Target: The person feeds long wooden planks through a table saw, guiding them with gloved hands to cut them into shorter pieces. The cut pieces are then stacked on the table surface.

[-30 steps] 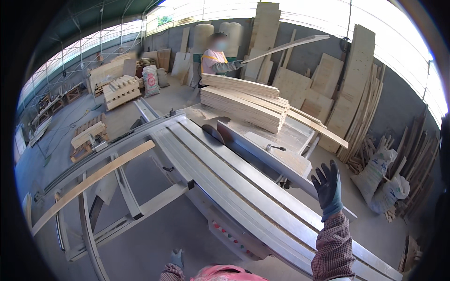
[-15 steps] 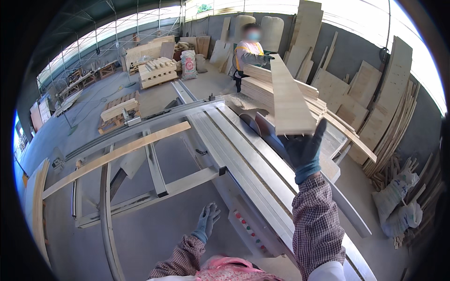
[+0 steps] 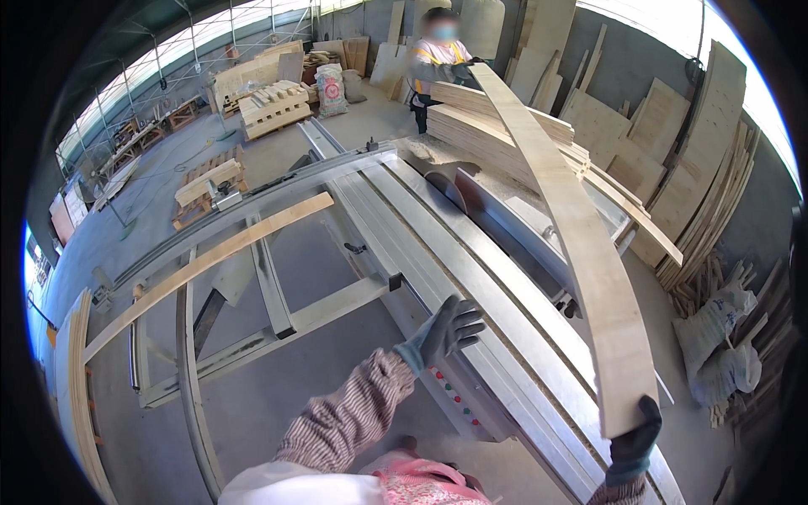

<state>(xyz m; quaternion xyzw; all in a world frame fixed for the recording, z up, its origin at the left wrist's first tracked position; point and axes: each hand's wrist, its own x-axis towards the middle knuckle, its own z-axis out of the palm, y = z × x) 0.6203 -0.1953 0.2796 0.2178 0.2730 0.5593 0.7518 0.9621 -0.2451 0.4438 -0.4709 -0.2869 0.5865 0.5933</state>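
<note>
A long, thin wooden plank [image 3: 566,215] stretches from a co-worker's hand at the far end to my right hand [image 3: 637,442]. My right hand, in a dark-palmed work glove, grips the near end at its right corner, with the thumb side upright along the edge. Below the plank lies the sliding table saw's grooved metal table [image 3: 471,278]. My left hand [image 3: 444,335], gloved and holding nothing, hovers over the near edge of that table with its fingers stretched out. The saw's round blade [image 3: 446,190] stands beside the table's far part, left of the plank.
A co-worker [image 3: 439,71] stands beyond a stack of boards [image 3: 484,135]. A narrow wooden strip [image 3: 210,261] lies across the saw's side frame [image 3: 337,303]. Big panels [image 3: 715,126] lean on the right wall, with white sacks [image 3: 715,345] near them. Red and green buttons [image 3: 454,396] line the machine's side.
My right hand has come down toward me with the plank's near end, and the plank now reaches across the saw. My left hand has risen and moved right over the table edge.
</note>
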